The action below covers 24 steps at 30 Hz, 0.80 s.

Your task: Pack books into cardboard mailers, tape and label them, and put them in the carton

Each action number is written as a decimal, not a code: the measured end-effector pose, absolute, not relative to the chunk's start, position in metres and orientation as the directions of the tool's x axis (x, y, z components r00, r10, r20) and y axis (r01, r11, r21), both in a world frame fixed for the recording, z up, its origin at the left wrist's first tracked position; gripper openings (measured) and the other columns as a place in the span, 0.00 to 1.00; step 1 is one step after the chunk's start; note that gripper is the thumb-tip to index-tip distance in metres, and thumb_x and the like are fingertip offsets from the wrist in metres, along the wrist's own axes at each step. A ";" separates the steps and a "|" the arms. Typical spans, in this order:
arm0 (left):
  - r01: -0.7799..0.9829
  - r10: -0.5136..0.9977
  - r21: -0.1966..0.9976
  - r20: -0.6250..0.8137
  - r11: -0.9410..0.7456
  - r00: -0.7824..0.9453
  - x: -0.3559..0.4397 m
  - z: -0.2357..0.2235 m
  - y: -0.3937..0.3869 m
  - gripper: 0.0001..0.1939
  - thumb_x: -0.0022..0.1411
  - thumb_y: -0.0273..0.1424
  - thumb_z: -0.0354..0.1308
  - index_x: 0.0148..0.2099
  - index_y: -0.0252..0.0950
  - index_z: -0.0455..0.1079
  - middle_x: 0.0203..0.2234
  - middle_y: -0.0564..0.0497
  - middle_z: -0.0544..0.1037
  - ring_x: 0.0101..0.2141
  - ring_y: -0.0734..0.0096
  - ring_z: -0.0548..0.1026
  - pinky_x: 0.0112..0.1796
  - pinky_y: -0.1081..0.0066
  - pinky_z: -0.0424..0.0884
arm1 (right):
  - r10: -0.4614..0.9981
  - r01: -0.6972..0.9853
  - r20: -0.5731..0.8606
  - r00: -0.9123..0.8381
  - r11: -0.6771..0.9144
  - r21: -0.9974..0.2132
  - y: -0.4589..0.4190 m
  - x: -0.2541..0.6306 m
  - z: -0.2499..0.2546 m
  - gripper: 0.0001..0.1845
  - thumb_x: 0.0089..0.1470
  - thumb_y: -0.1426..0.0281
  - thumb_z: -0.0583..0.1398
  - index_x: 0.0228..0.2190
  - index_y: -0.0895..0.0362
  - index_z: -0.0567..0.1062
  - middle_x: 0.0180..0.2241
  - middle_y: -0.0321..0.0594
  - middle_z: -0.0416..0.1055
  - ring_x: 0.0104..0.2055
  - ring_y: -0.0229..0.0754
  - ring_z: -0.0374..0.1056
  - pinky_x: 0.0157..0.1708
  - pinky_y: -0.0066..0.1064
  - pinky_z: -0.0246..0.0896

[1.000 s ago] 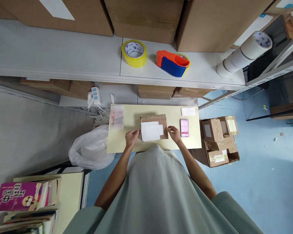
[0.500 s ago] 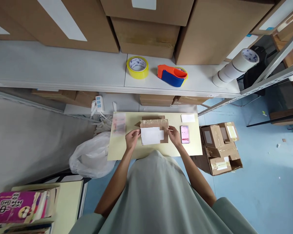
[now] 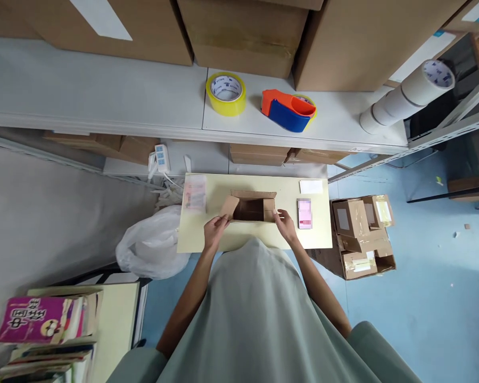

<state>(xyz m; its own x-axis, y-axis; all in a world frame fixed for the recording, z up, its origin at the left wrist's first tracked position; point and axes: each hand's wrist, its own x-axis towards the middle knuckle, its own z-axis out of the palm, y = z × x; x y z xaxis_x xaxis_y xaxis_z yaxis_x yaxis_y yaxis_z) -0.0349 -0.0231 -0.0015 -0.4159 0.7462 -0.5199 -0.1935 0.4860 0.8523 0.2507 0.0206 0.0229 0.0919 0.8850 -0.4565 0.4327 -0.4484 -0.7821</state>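
Matt brown cardboard box [image 3: 250,209]; glossy yellow tape roll [image 3: 226,94]; thin plastic bag [image 3: 151,243].

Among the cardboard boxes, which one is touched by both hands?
The small open box on the cream table, between left hand and right hand; no other box stands there.

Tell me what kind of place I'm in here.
Probably a packing or mailing area: your hands hold an open cardboard box, a tape dispenser sits on the shelf, and taped cartons are piled beside the table.
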 end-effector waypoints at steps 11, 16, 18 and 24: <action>0.343 0.855 0.866 -0.165 0.364 -0.492 -0.043 0.031 -0.009 0.18 0.70 0.43 0.61 0.54 0.40 0.80 0.52 0.41 0.85 0.53 0.53 0.83 0.58 0.56 0.77 | 0.937 0.754 -0.334 0.103 -0.293 -0.587 0.044 0.208 0.013 0.56 0.51 0.52 0.73 0.71 0.58 0.58 0.62 0.65 0.67 0.63 0.72 0.72 0.53 0.55 0.75; 0.533 0.935 0.787 -0.153 0.312 -0.321 -0.034 0.030 0.006 0.30 0.54 0.34 0.77 0.59 0.37 0.77 0.59 0.35 0.80 0.64 0.39 0.74 0.67 0.48 0.67 | 0.942 0.790 -0.333 0.052 -0.243 -0.563 0.041 0.211 0.020 0.43 0.60 0.62 0.64 0.71 0.59 0.59 0.60 0.64 0.71 0.57 0.69 0.76 0.53 0.57 0.75; 0.541 0.918 0.759 -0.192 0.363 -0.348 -0.035 0.021 0.005 0.34 0.53 0.32 0.78 0.62 0.36 0.75 0.61 0.33 0.79 0.64 0.38 0.74 0.66 0.47 0.67 | 0.952 0.731 -0.307 0.014 -0.219 -0.646 0.035 0.226 0.021 0.37 0.63 0.61 0.61 0.69 0.57 0.60 0.59 0.60 0.75 0.53 0.64 0.78 0.51 0.54 0.76; 0.423 0.827 0.723 -0.384 0.546 -0.411 -0.041 -0.002 -0.011 0.22 0.65 0.33 0.69 0.60 0.37 0.75 0.57 0.37 0.83 0.47 0.51 0.86 0.53 0.56 0.79 | 0.955 0.581 -0.291 0.063 -0.272 -0.767 0.018 0.273 0.006 0.31 0.68 0.54 0.52 0.64 0.58 0.66 0.45 0.53 0.84 0.41 0.55 0.80 0.44 0.47 0.77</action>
<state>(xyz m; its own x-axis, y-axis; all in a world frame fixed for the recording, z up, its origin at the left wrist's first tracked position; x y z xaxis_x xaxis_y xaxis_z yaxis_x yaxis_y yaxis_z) -0.0414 -0.0107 -0.0018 -0.4114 0.8268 -0.3835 0.4226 0.5459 0.7235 0.2731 0.0180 0.0056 0.0627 0.9548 -0.2905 0.5812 -0.2716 -0.7671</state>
